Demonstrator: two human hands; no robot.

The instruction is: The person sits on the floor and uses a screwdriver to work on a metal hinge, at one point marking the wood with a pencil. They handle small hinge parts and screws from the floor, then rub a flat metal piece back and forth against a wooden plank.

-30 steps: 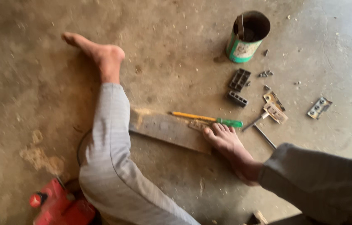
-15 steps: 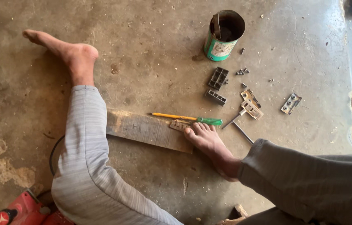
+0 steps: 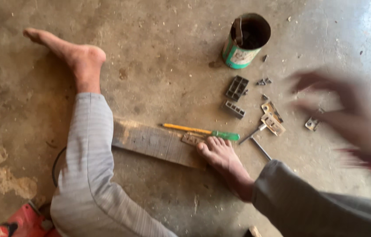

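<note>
My right hand (image 3: 348, 114) sweeps in from the right edge as a blur, fingers apart, nothing visible in it. It hovers over a small metal bracket (image 3: 312, 123) and next to two brass hinges (image 3: 273, 119). My left hand is out of view. A wooden plank (image 3: 150, 141) lies on the concrete floor under my left leg, with my right foot (image 3: 223, 156) pressed on its end. A flat metal plate (image 3: 192, 139) sits by my toes. A screwdriver (image 3: 203, 131) with a yellow shaft and green handle lies along the plank's far edge.
A dented green tin can (image 3: 244, 41) stands at the top. Black plastic blocks (image 3: 237, 87) and small screws (image 3: 263, 81) lie below it. A thin metal rod (image 3: 261, 148) lies near my right foot. A red power tool (image 3: 18, 221) sits at the bottom left.
My right hand has come into view from the right, moving fast over the loose hardware. The view has shifted slightly; the plank, screwdriver and feet stay put.
</note>
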